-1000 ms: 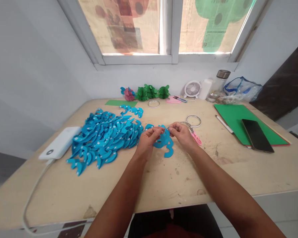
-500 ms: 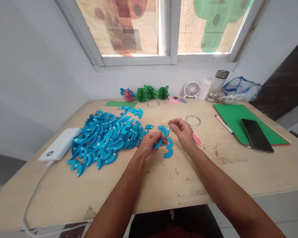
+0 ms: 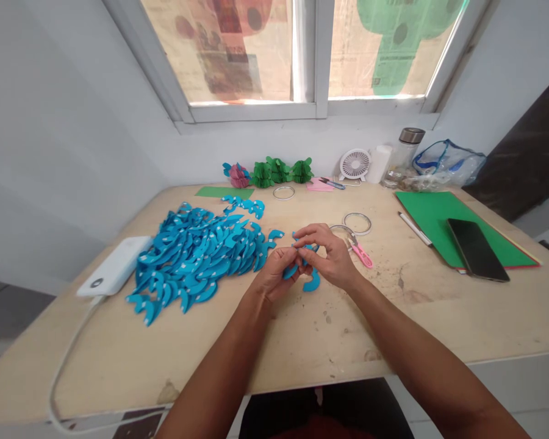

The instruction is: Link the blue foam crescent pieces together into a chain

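Both hands meet over the middle of the pale wooden desk [image 3: 302, 341]; the left hand [image 3: 274, 277] and the right hand [image 3: 327, 256] close together around a small curved blue paper cut-out [image 3: 311, 281], the fingers [image 3: 308, 233] of the right hand curled over its top and those of the left pinching it from below; only the lower hook of the piece shows beneath the hands, just above the desk surface. To the left, near the left hand, lies a broad heap of matching blue paper cut-outs [image 3: 196, 256], with a few loose ones [image 3: 244, 205] at its far edge; a white power bank [image 3: 112, 267] sits just beside the heap, its white cable [image 3: 66, 366] running off the front edge of the desk. Just right of the right hand lie pink-handled snips [image 3: 360, 253] and a clear tape ring [image 3: 357, 223]; another tape ring [image 3: 283, 192] lies further back. Along the wall stand green folded paper ornaments [image 3: 281, 171], a pink and blue one [image 3: 236, 173], a small white fan [image 3: 355, 164], a glass jar with a metal lid [image 3: 401, 155] and a clear plastic bag [image 3: 446, 164]; on the right a green sheet of paper [image 3: 427, 213] carries a black phone [image 3: 477, 249], with a white pen [image 3: 412, 228] alongside.
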{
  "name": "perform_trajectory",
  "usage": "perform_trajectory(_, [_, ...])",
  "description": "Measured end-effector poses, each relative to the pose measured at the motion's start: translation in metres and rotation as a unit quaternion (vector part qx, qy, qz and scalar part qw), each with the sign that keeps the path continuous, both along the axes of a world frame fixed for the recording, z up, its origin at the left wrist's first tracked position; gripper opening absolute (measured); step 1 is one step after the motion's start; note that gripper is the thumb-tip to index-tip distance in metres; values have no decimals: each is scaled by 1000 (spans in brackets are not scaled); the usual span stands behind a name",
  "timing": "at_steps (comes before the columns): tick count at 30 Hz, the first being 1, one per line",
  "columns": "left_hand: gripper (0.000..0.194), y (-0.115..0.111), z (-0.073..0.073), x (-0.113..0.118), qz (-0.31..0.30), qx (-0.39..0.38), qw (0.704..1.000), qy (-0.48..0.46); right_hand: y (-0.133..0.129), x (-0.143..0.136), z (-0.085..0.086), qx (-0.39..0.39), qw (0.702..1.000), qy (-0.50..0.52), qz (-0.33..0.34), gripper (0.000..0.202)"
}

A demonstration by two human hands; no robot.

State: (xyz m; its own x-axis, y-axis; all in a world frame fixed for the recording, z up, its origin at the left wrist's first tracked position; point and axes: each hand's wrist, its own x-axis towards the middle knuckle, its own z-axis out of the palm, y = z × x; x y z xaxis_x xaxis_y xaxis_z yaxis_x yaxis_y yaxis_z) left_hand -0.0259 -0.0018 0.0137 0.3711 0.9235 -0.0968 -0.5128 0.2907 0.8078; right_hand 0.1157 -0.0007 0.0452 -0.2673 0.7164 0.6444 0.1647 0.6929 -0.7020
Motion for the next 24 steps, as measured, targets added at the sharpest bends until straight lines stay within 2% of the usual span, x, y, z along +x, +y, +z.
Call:
perform_trajectory(12, [13,0,0,-2,-26,2,998,49,-5,-1,6,-51,994,46,86,5])
perform_trajectory(18, [14,0,4,-6,-53,31,996,72,-7,2,7,-149,978,55,137,6])
perform_trajectory(24, [26,-1,6,-8,-68,75,992,81,-8,2,8,-177,972,59,145,7])
